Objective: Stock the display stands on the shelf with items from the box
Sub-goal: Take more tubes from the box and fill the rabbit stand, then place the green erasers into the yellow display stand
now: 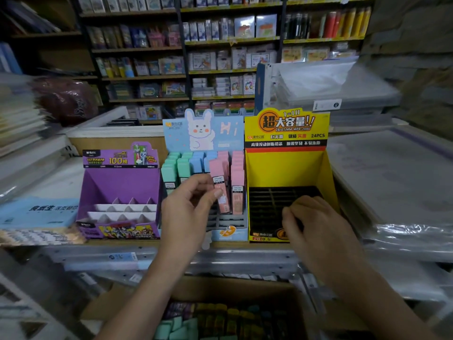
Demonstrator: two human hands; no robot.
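While the left hand (188, 207) pinches a pink lead case (217, 171) over the blue stand (203, 133) at mid-shelf, the right hand (316, 224) curls over the yellow stand (286, 168). Whether the right hand grips anything cannot be told. The box (232, 288) lies below the shelf's front edge.

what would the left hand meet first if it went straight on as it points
Likely the pink cases standing in the bunny display stand, just beyond the pink case the left hand pinches; depth unclear.
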